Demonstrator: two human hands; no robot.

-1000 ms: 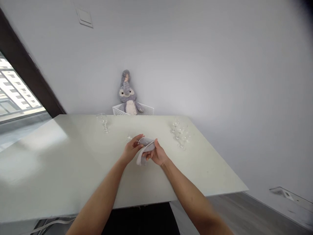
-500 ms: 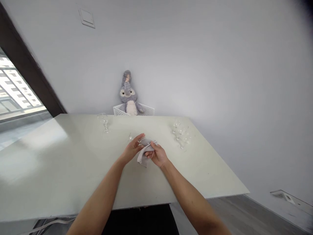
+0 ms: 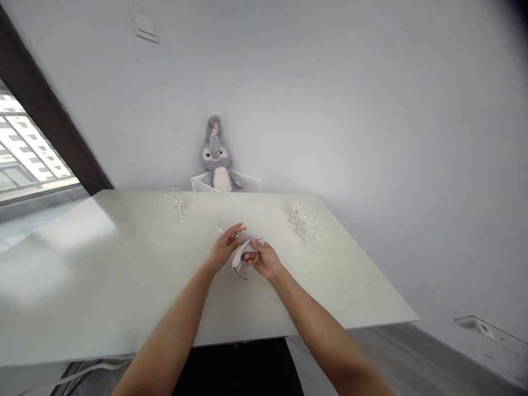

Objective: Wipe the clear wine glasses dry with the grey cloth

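I logged the white table (image 3: 124, 286) as the landmark. At its far right stood a cluster of stemmed glasses (image 3: 305, 218); at its far left, one separate goblet (image 3: 177, 202). Above its middle, the right hand (image 3: 266, 260) gripped a gray cloth (image 3: 240, 260) against the held glass (image 3: 220, 227). The left hand (image 3: 221, 251) gripped that glass near its stem. Only this glass contacted cloth.

Bright, soft daylight enters from a window (image 3: 31, 151) at nine o'clock.
We see white glare on the table (image 3: 330, 286) toward eight, edge stretching, a smeared wall fixture (image 3: 484, 329) at four, and a dark blur at two.
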